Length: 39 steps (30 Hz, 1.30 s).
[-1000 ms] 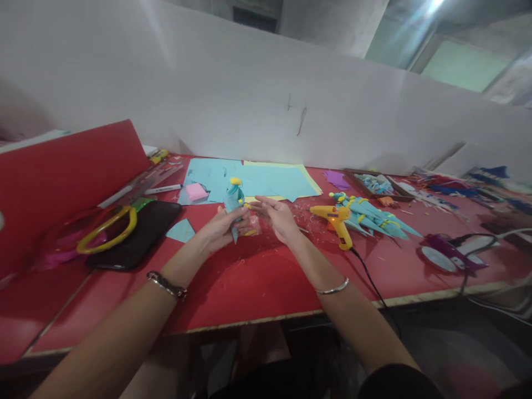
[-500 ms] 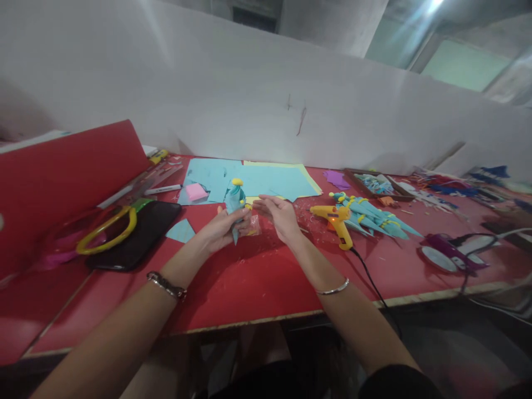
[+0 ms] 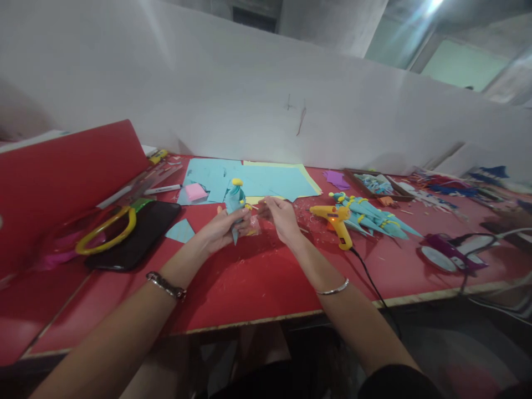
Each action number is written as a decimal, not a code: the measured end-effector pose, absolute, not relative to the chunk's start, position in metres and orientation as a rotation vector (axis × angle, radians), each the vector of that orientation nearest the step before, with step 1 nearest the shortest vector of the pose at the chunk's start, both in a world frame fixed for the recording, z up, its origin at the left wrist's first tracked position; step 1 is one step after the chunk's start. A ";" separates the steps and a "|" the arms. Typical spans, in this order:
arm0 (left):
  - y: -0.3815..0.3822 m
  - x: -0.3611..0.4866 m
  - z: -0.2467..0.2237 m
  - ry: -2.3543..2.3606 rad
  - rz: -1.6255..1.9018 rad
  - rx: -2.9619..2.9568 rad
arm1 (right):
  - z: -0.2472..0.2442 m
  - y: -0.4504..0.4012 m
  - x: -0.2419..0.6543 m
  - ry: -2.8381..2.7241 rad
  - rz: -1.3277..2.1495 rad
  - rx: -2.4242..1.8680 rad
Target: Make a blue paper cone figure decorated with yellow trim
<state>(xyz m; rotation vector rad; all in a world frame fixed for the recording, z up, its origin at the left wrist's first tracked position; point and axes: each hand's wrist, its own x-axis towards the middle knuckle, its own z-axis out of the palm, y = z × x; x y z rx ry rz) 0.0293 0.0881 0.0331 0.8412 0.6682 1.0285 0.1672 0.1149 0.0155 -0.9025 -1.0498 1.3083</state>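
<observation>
My left hand (image 3: 224,228) is closed around a small blue paper cone figure (image 3: 235,200). The figure has a yellow ball-like top and yellow trim at its side, and its pointed end sticks out below my fingers. Just to the right, my right hand (image 3: 281,218) has its fingertips pinched together near the yellow trim, with a thin light strip near the tips. Whether the fingers hold that strip, I cannot make out. A clear plastic packet (image 3: 254,226) lies between my hands, partly hidden by the left.
A yellow glue gun (image 3: 338,221) with a lit orange light lies right of my hands, its cord running over the edge. Beyond it are several finished-looking blue cones (image 3: 369,216). Blue sheets (image 3: 266,180), a pink pad (image 3: 195,192), a black phone (image 3: 137,238) and scissors (image 3: 110,233) lie around.
The fingers of my right hand have gone from stretched out to pinched together, near the same spot. My left hand and the paper figure have stayed almost still.
</observation>
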 end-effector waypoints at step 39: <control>0.091 0.029 0.030 0.631 0.990 0.902 | 0.014 0.117 0.168 -1.043 1.199 -0.962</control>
